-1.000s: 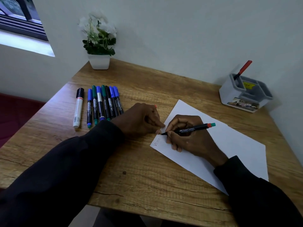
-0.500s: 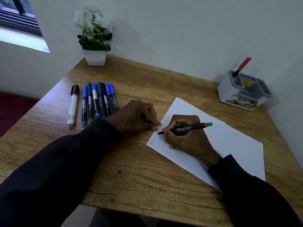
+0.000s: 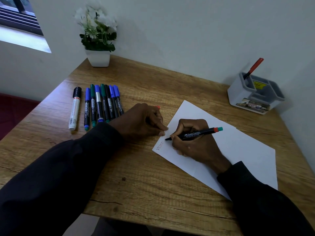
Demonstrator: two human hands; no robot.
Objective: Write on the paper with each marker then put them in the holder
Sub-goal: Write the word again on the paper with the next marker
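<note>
Two dark sleeves cross the near edge of the wooden worktop (image 3: 144,184).

Right hand (image 3: 196,147): grip closed round a black marker with a red-and-teal end (image 3: 194,134). The barrel reads "FABER-CASTELL"; the smaller line under it is too fine to read. Its tip is on the white paper sheet (image 3: 238,147) at the sheet's left corner, just beside a short red handwritten word starting "Vi"; the rest is unclear. 1 sheet, lying skewed, centre-right of the worktop.

Left hand (image 3: 139,121): grip curled, with a small red cap (image 3: 158,107) poking out on the far side. Its fingertips touch the sheet's left edge.

Toward the left edge, 8 markers lie side by side:
- 1 fat white marker with a black cap (image 3: 74,111)
- 7 slim dark-bodied markers (image 3: 104,104), caps blue, green, blue, green, black, blue, blue; barrel print unreadable

Far right corner: grey-and-white plastic holder (image 3: 238,96) with several compartments. 1 red-capped marker (image 3: 254,68) stands tilted in the left one. The yellow sticker inside and the front label are not legible.

Far left corner: 1 white pot of white flowers (image 3: 98,57).
</note>
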